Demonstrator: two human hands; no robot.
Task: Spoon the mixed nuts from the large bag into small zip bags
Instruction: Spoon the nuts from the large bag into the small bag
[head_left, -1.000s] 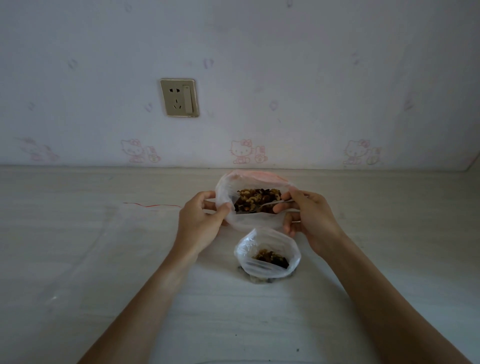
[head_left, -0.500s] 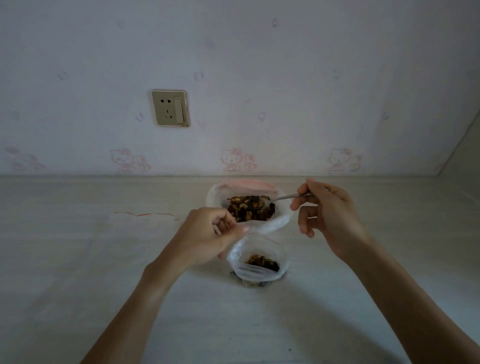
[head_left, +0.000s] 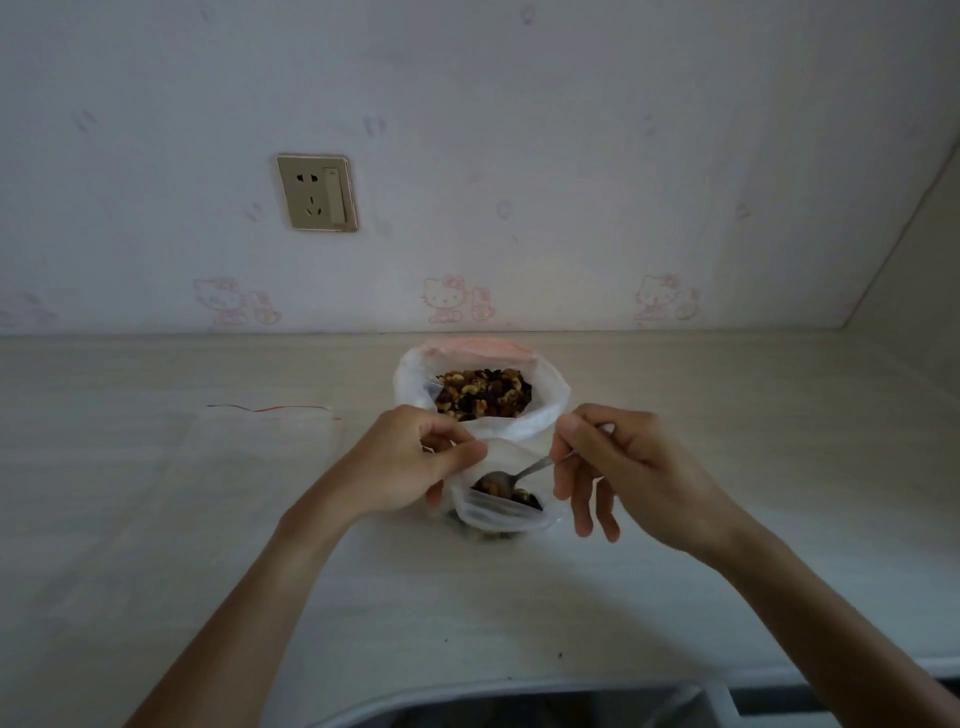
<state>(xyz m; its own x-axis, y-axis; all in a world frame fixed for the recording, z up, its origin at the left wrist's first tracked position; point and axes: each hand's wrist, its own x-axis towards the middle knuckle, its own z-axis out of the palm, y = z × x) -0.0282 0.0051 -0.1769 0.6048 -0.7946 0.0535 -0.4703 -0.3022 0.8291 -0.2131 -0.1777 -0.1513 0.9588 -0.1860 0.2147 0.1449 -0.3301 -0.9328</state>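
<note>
Mixed nuts (head_left: 483, 397) fill the large bag (head_left: 545, 415), which stands open at the back of the table (head_left: 156, 519), touching the small zip bag (head_left: 498, 517) in front of it. Half a second ago the spoon (head_left: 511, 475) was up at the large bag; now its bowl sits inside the small bag's mouth, over a shallow layer of nuts. The right hand (head_left: 623, 473) pinches the spoon's handle between thumb and forefinger, other fingers loosely curled. The left hand (head_left: 405, 462) pinches the small bag's rim, keeping it open.
</note>
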